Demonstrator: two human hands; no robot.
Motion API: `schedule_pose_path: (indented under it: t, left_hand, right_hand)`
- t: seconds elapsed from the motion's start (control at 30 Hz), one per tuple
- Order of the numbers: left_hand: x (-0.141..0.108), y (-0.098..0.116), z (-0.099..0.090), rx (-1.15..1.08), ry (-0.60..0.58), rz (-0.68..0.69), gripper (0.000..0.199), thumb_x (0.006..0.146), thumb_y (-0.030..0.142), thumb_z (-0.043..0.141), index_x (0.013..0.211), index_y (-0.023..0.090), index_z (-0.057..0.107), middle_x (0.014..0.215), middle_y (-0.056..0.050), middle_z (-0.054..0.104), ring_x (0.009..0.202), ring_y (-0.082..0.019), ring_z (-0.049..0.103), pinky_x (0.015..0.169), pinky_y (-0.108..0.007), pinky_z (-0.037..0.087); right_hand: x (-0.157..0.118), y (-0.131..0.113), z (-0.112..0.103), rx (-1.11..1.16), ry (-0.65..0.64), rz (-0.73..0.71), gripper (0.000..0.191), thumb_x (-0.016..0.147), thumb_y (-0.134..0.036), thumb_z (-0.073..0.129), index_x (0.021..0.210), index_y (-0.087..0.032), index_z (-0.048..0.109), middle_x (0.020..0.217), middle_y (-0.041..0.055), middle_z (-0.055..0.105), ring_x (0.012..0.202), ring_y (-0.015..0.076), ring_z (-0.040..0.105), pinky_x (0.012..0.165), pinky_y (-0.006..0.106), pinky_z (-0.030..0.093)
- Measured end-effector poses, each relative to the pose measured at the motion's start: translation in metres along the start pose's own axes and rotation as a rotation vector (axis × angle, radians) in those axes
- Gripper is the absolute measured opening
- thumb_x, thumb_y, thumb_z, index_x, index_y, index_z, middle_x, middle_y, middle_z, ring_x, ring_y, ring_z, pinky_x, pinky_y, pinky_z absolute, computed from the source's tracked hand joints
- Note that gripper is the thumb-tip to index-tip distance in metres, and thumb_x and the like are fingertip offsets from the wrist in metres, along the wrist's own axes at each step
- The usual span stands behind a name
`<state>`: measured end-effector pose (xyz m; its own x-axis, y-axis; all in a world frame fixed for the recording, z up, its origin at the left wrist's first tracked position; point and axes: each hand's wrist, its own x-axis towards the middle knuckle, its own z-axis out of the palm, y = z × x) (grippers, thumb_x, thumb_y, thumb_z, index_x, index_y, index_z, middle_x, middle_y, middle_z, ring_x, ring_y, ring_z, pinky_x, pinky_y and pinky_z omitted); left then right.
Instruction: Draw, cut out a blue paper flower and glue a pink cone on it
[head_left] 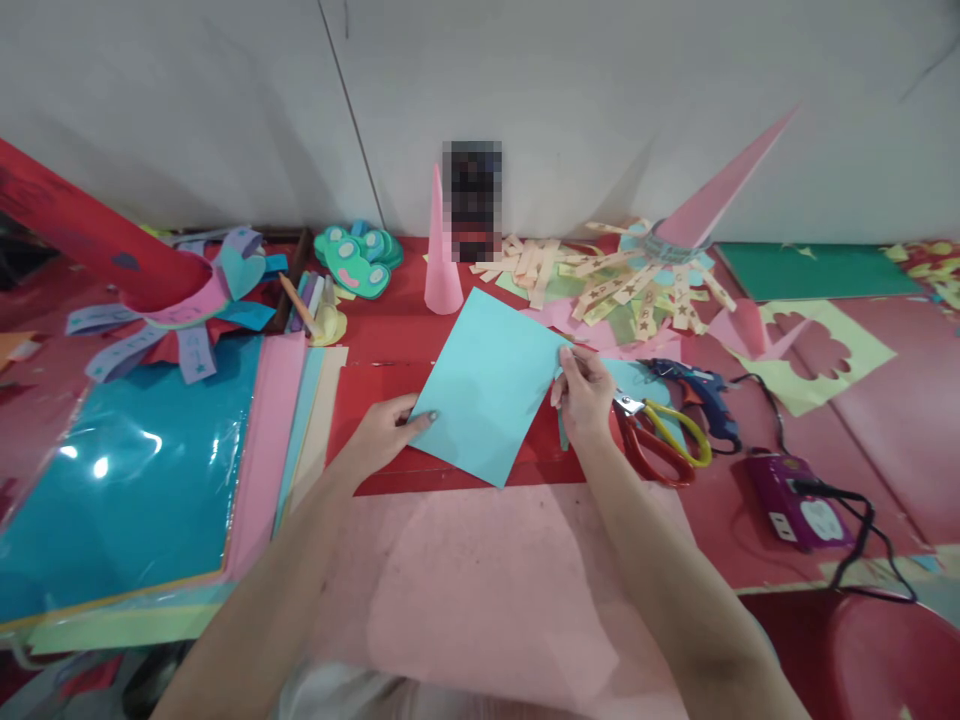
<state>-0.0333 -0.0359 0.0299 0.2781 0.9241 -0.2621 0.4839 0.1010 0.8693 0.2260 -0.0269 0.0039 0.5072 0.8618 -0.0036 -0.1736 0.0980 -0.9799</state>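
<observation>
Shiny blue pack (142, 480) on L, your L hand (386, 430) pinching L corner of turquoise sheet (487, 390), angled over red paper (367, 395), ctr, pink cone (443, 270) upright behind, your R hand (585, 390) pinching sheet's R corner, scissors (631, 405) just beside, then glue gun (699, 393), purple pwr box (787, 495).

From my end of the feed I take this for a papercraft workspace; whether it sits in a home, a classroom or a small workshop, I cannot tell. On the red-covered table (900, 430) I see stacked coloured sheets (266, 440), markers (309, 312), scissors (630, 404) and a glue gun (705, 395) near a purple power adapter (799, 500). Paper pieces surround them: a pink cone (444, 265), green frog faces (358, 258), pale strips (536, 265), a yellow-green sheet (862, 345) with a flower-shaped opening. A grey wall (600, 80) backs the table.
</observation>
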Motion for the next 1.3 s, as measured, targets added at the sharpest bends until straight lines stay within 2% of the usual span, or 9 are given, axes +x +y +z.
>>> schedule_pose_path:
  t: [0.17,0.43,0.6,0.7,0.83,0.93,1.13,1.2,1.3]
  left_hand:
    - [-0.010,0.007,-0.004,0.057,0.219,0.145,0.032,0.084,0.039,0.055,0.104,0.021,0.071,0.100,-0.005,0.073,0.095,-0.025,0.067,0.080,-0.035,0.054]
    - [-0.039,0.024,-0.005,0.486,0.376,0.915,0.039,0.092,0.006,0.039,0.112,0.027,0.065,0.123,0.000,0.064,0.121,-0.016,0.055,0.107,-0.040,0.040]
    - [-0.048,0.000,0.013,0.801,0.266,0.780,0.048,0.089,0.000,0.032,0.119,0.024,0.061,0.134,-0.004,0.056,0.126,-0.020,0.049,0.108,-0.044,0.037]
    - [-0.053,-0.012,0.024,0.868,0.125,0.652,0.050,0.087,-0.001,0.032,0.118,0.026,0.062,0.132,-0.002,0.058,0.123,-0.021,0.052,0.108,-0.045,0.036]
    - [-0.053,-0.008,0.027,0.858,0.028,0.482,0.031,0.094,0.025,0.042,0.119,0.026,0.060,0.132,-0.002,0.057,0.120,-0.022,0.054,0.109,-0.047,0.034]
    - [-0.044,0.000,0.023,0.847,0.024,0.410,0.033,0.093,0.041,0.046,0.115,0.022,0.062,0.130,-0.006,0.056,0.113,-0.022,0.057,0.107,-0.046,0.036]
    - [-0.014,0.016,0.018,0.933,0.027,0.359,0.027,0.088,0.024,0.052,0.113,0.019,0.059,0.124,-0.010,0.054,0.104,-0.023,0.057,0.089,-0.037,0.047]
    - [-0.005,0.023,0.016,0.961,-0.010,0.321,0.025,0.084,0.021,0.054,0.109,0.020,0.059,0.117,-0.009,0.055,0.101,-0.023,0.058,0.085,-0.036,0.048]
    - [0.009,0.031,0.014,0.952,-0.058,0.256,0.020,0.082,0.021,0.055,0.101,0.019,0.061,0.112,-0.009,0.056,0.097,-0.022,0.059,0.082,-0.035,0.049]
  right_hand:
    - [0.009,-0.016,0.000,0.042,-0.094,0.028,0.033,0.064,-0.048,0.074,0.072,-0.021,0.056,0.051,-0.0082,0.050,0.039,0.0083,0.052,0.035,0.020,0.038]
    - [0.007,-0.056,-0.007,-0.009,-0.189,0.032,0.032,0.071,-0.050,0.066,0.089,-0.024,0.065,0.085,0.0012,0.071,0.075,0.0175,0.065,0.057,0.026,0.050]
    - [0.008,-0.039,-0.021,-0.040,-0.240,0.311,0.051,0.074,-0.067,0.052,0.088,-0.020,0.067,0.081,0.0061,0.071,0.069,0.0190,0.066,0.056,0.030,0.051]
    - [0.006,-0.021,-0.026,-0.254,-0.238,0.362,0.045,0.071,-0.058,0.061,0.092,-0.018,0.068,0.078,0.0068,0.070,0.068,0.0185,0.065,0.056,0.028,0.051]
    - [0.002,-0.003,-0.027,-0.527,-0.325,0.112,0.043,0.069,-0.036,0.065,0.108,-0.018,0.062,0.072,0.0013,0.067,0.068,0.0180,0.063,0.066,0.032,0.052]
    - [0.000,0.001,-0.024,-0.646,-0.341,-0.030,0.039,0.074,-0.026,0.058,0.111,-0.017,0.061,0.074,0.0020,0.067,0.072,0.0181,0.064,0.076,0.035,0.050]
    - [-0.013,-0.022,-0.011,-0.965,-0.193,-0.331,0.027,0.078,-0.018,0.054,0.101,-0.018,0.068,0.109,0.0139,0.062,0.101,0.0279,0.059,0.089,0.046,0.046]
    - [-0.023,-0.041,0.003,-0.845,-0.220,-0.404,0.024,0.082,-0.025,0.055,0.101,-0.019,0.069,0.112,0.0135,0.060,0.108,0.0270,0.056,0.091,0.045,0.046]
    - [-0.040,-0.074,0.032,-0.498,-0.493,-0.337,0.026,0.091,-0.037,0.048,0.102,-0.025,0.069,0.110,0.0072,0.062,0.102,0.0189,0.060,0.081,0.033,0.053]
